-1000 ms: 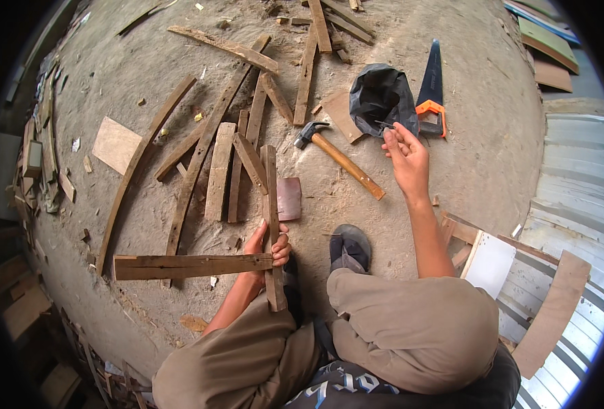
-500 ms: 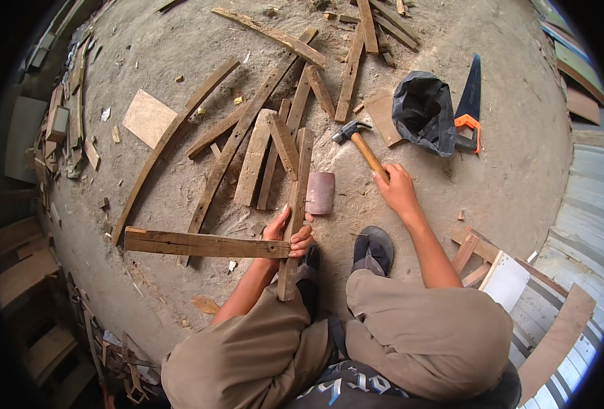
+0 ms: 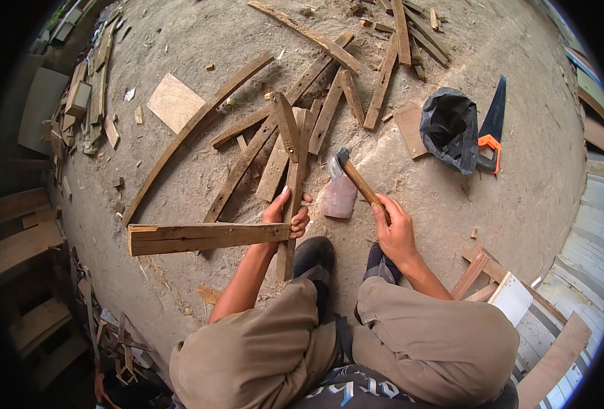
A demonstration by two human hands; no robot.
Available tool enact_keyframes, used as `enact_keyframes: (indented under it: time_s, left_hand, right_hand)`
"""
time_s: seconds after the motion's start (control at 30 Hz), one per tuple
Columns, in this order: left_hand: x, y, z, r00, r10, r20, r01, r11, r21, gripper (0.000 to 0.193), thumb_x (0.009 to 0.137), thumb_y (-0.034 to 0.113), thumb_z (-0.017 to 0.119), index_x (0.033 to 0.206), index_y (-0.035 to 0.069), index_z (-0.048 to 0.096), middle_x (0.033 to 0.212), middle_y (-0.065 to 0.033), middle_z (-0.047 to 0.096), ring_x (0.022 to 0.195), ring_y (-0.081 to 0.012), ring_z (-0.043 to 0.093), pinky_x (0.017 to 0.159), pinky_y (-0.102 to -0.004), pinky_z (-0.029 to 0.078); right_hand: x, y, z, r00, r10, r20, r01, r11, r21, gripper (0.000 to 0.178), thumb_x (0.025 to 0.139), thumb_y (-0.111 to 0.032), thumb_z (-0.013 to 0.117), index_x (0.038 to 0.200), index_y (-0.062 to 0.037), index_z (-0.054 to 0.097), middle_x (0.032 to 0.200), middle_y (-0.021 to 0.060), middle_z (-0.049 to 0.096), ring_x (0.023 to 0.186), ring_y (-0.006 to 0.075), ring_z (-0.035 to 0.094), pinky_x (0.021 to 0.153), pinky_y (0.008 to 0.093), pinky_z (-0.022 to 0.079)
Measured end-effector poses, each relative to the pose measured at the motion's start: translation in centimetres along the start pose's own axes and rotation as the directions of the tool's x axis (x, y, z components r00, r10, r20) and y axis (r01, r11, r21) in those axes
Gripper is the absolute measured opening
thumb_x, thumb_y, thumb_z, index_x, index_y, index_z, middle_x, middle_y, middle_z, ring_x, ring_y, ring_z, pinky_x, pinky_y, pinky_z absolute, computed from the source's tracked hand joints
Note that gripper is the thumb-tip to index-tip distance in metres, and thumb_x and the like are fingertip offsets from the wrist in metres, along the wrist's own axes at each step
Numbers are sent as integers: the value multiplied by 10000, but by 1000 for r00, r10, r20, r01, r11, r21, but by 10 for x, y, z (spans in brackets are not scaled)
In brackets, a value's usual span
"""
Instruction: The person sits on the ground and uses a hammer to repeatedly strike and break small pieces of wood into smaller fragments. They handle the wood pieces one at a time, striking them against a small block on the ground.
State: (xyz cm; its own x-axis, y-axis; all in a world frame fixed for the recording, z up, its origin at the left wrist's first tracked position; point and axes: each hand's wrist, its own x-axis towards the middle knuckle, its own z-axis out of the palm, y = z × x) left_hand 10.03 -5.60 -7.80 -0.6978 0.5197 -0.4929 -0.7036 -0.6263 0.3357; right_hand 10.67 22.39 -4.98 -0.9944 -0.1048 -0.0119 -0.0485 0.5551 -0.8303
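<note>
My left hand (image 3: 288, 217) is wrapped round a joined wooden piece, gripping its long upright bar (image 3: 299, 178) near the lower end. From that bar a thick wooden crosspiece (image 3: 206, 238) sticks out to the left. A shorter slat (image 3: 285, 127) is joined at the bar's upper part and leans left. My right hand (image 3: 396, 230) is closed on the wooden handle of a claw hammer (image 3: 362, 178). The hammer's dark head points away from me, just above a reddish block (image 3: 340, 199) on the ground, and hides part of that block's far end.
Several loose timber strips, including a long curved one (image 3: 193, 140), lie beyond my hands. A black bag (image 3: 448, 129) stands open at the right beside a handsaw (image 3: 494, 126) with an orange and black handle. A thin plywood sheet (image 3: 175, 103) lies far left. Scrap wood (image 3: 510, 300) is near my right knee.
My right hand has brought the hammer down and nearer, its head turning from leftward to pointing away. The joined wood in my left hand has tilted slightly. The whole view has shifted.
</note>
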Motion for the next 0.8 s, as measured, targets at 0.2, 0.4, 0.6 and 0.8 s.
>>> enact_keyframes:
  time_s: [0.2,0.4,0.6,0.8]
  left_hand:
    - [-1,-12,6,999,-19,39,21,997,-68,495,1025,508,377,1125,38,497,622,-12,401,512,-112,392,415,-250,345]
    - [-2,-21,6,1000,-23,-5,23,999,-34,497,1021,517,376,1099,43,503,619,-20,404,499,-115,387,395,-249,344]
    - [-7,-42,1,1000,-12,-12,12,999,-31,482,1027,515,361,1096,55,486,624,-14,418,502,-118,409,413,-257,380]
    - [-13,-62,-13,1000,23,-21,-22,999,40,484,1025,512,377,1116,49,484,624,-18,430,502,-118,430,422,-259,397]
  right_hand:
    - [-6,-5,10,871,366,328,-484,758,437,299,971,-196,629,1119,46,535,939,115,614,680,116,649,538,265,530]
    - [-13,-14,16,830,335,446,-538,694,478,332,962,-170,635,1147,28,443,961,113,605,645,104,641,498,250,539]
    - [-8,-20,-2,782,336,524,-544,779,312,320,945,-155,648,1117,-31,407,739,62,637,573,93,576,496,245,443]
    - [6,-27,-35,773,233,589,-380,915,136,348,922,-155,661,1137,7,440,707,104,638,625,157,582,572,341,447]
